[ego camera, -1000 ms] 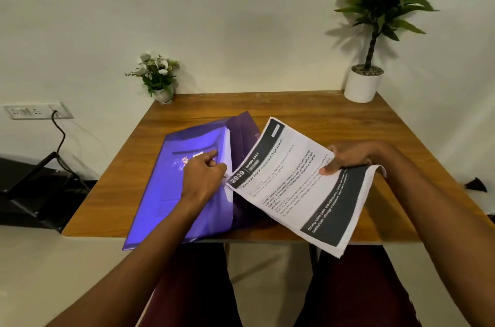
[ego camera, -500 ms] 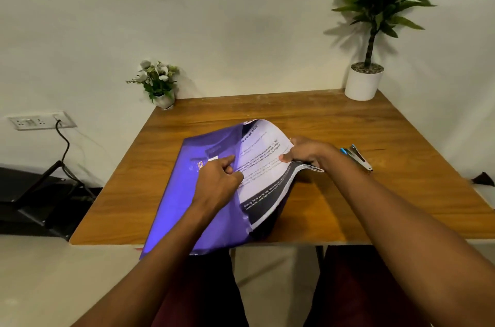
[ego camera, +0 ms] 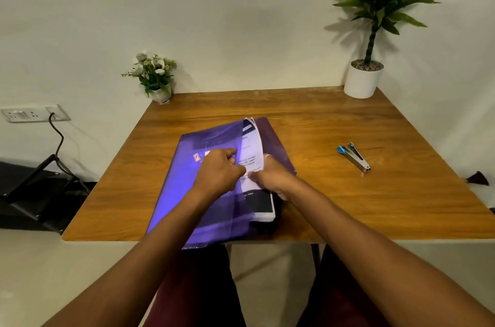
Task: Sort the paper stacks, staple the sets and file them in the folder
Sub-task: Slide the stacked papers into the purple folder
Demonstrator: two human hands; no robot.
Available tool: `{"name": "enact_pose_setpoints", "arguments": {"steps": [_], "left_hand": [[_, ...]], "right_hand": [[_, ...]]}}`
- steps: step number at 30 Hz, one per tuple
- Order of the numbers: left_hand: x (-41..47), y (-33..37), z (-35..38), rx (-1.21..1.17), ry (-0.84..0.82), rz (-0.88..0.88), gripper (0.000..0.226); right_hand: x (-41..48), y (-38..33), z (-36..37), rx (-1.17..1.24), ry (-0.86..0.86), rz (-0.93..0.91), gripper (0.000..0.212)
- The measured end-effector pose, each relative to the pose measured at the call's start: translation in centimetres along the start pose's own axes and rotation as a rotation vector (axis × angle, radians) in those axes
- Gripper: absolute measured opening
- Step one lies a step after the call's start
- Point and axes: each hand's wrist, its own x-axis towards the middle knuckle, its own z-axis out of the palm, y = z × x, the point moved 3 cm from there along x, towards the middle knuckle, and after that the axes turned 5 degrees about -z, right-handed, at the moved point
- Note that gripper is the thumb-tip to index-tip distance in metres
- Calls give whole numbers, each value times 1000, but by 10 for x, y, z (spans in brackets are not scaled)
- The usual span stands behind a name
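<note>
Two hands work at the folder mouth, and this looks like the filing step. The left hand (ego camera: 218, 170) has its fingers (ego camera: 230, 151) curled on the edge of the purple folder (ego camera: 184, 192), pinching the front cover (ego camera: 209, 139) up off the sheets. Just beside it, the right hand (ego camera: 273, 178) has thumb and fingers closed round the paper set (ego camera: 251, 160). The set sits between the two hands, mostly under the cover, with a white strip showing at the open edge. The folder lies flat on the desk (ego camera: 348, 206), beneath both hands. Well off to the right of the right fingers lies the stapler (ego camera: 353, 156), with nobody touching it. Next, by my reading, the set needs a push leftward until its edge clears the opening. Then square it with the sheets inside and let the cover drop. The near corner could snag.
</note>
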Motion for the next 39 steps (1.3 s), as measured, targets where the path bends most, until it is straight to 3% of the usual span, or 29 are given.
{"name": "enact_pose_setpoints", "arguments": {"steps": [2, 5, 7, 10, 11, 14, 18, 21, 26, 28, 32, 34, 36, 39], "left_hand": [[-2, 2, 4, 18, 24, 16, 33], [-3, -1, 9, 35, 43, 8, 29], [-2, -4, 12, 37, 30, -21, 9], [0, -8, 14, -18, 41, -58, 39], [0, -8, 14, -45, 49, -62, 47], [1, -8, 19, -143, 52, -69, 59], [4, -14, 23, -150, 70, -74, 27], [6, -18, 23, -175, 45, -74, 16], [10, -23, 27, -280, 43, -46, 11], [9, -21, 29, -338, 31, -46, 20], [9, -15, 37, -452, 1, -20, 13], [11, -16, 44, -538, -48, 17, 17], [13, -22, 47, -537, -30, 78, 23], [19, -49, 35, -105, 258, 260, 49]], "right_hand": [[-21, -16, 13, -28, -64, -18, 27], [-43, -35, 18, -101, -132, 2, 12], [-53, -49, 15, -138, -165, 21, 8], [-52, -53, 15, -389, -236, 51, 71], [-49, -50, 19, -432, -235, 49, 82], [-35, -35, 32, -524, -210, 33, 93], [-21, -24, 37, -609, -195, -5, 102], [-19, -18, 36, -534, -167, -33, 108], [-23, -12, 34, -441, -20, -139, 98], [-19, -11, 33, -479, -42, -182, 89], [-25, -17, -9, -444, -149, -124, 58], [-31, -19, -40, -372, -46, -132, 33], [-32, -10, -68, -412, 255, -147, 20], [-28, 13, -81, -542, 469, 21, 43]]}}
